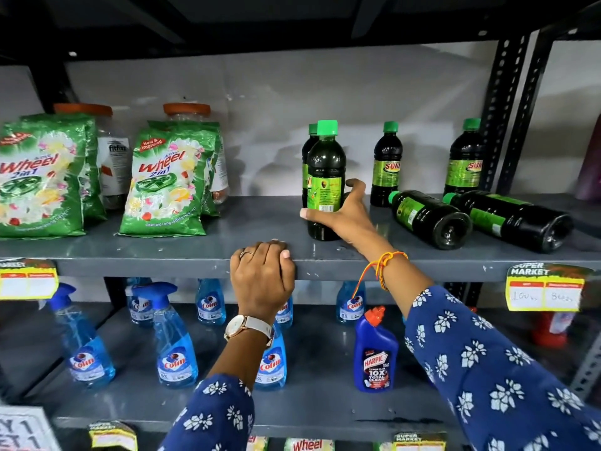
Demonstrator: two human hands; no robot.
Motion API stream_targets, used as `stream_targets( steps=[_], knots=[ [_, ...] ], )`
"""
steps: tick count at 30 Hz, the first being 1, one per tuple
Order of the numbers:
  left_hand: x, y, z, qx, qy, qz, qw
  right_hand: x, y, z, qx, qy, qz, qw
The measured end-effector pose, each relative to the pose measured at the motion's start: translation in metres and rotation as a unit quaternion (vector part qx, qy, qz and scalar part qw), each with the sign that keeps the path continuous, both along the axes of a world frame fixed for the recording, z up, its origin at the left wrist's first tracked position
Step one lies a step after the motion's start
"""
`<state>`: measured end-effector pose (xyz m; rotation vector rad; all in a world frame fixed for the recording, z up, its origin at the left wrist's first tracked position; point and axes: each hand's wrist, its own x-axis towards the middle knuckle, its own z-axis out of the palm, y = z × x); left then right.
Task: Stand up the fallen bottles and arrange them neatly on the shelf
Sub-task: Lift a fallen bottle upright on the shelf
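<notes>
On the grey upper shelf (pixel 195 252) my right hand (pixel 344 213) is wrapped around an upright dark green bottle with a green cap (pixel 325 164). Another upright bottle (pixel 309 148) stands right behind it, mostly hidden. Further right, one bottle (pixel 386 164) and another bottle (pixel 464 161) stand upright near the back wall. Two bottles lie on their sides, bases toward me: one fallen bottle (pixel 429 218) and a second fallen bottle (pixel 510 219) at the right. My left hand (pixel 263 275) grips the shelf's front edge, fingers curled over it.
Green Wheel detergent packs (pixel 169 180) and clear jars with orange lids (pixel 187 110) fill the shelf's left part. Below are blue Colin spray bottles (pixel 172 346) and a Harpic bottle (pixel 375 353). A black perforated upright (pixel 500 109) bounds the right side. Yellow price tags (pixel 543 288) hang on the shelf edge.
</notes>
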<state>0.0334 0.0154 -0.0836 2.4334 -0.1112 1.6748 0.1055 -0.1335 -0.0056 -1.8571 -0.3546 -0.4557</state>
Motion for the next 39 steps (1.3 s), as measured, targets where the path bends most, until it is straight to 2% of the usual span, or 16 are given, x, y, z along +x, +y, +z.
stream_targets(
  steps=[6, 11, 15, 20, 25, 30, 35, 39],
  knots=[
    [-0.0005, -0.0003, 0.0002, 0.0, 0.004, 0.001, 1.0, 0.0033, -0.0053, -0.0008, 0.049, 0.026, 0.03, 0.998],
    [0.0008, 0.0, -0.0002, 0.002, 0.006, 0.001, 1.0, 0.0026, -0.0021, -0.001, 0.038, 0.02, 0.012, 0.999],
    [0.0019, 0.0002, -0.0015, 0.001, 0.0, 0.003, 1.0, 0.006, -0.0039, 0.0, 0.079, 0.044, 0.059, 0.994],
    [0.0039, 0.0001, -0.0021, -0.002, -0.006, 0.005, 1.0, 0.0023, -0.003, -0.0002, 0.061, 0.033, 0.026, 0.997],
    [0.0041, -0.0002, -0.0022, -0.001, -0.02, 0.005, 1.0, 0.0049, -0.0042, 0.0001, 0.08, 0.049, 0.045, 0.995],
    [0.0047, -0.0004, -0.0021, 0.0, -0.026, 0.006, 1.0, 0.0056, -0.0037, -0.0021, 0.044, 0.037, 0.035, 0.998],
    [0.0052, 0.0002, -0.0023, 0.002, -0.026, 0.005, 1.0, 0.0056, -0.0038, -0.0017, 0.072, 0.037, 0.028, 0.996],
    [0.0038, 0.0003, -0.0018, -0.004, -0.007, 0.004, 1.0, 0.0016, -0.0054, -0.0021, 0.027, 0.036, 0.011, 0.999]
  ],
)
